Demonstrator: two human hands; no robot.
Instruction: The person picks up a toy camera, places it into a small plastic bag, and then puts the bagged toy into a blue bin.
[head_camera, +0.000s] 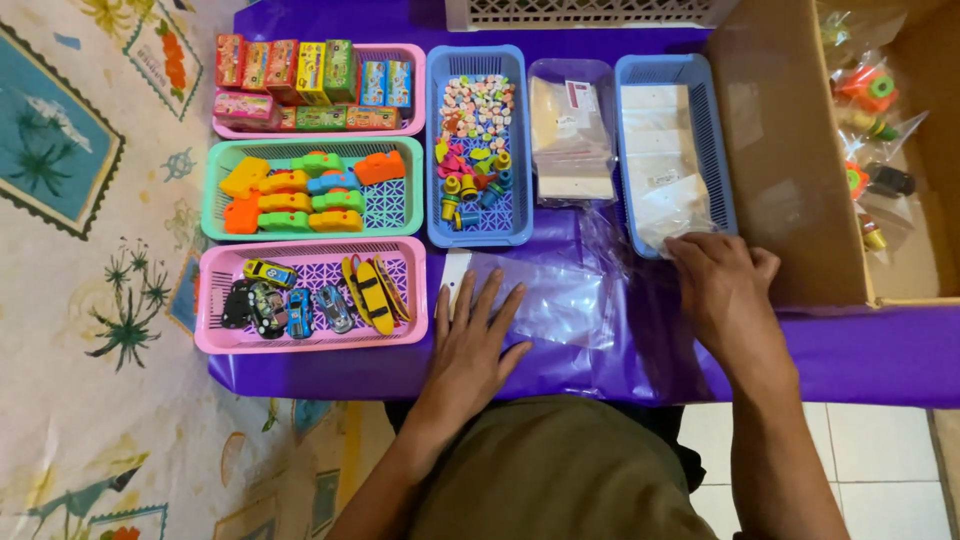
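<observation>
Two hands: your left hand (470, 345) lies flat, open on the clear plastic bag (545, 300); your right hand (725, 285), nearer the blue basket (722, 160), pinches a bag at its rim.

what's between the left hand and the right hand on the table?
In the head view, a clear plastic bag lies flat on the purple table cover between the left hand and the right hand. Nothing else is there.
</observation>
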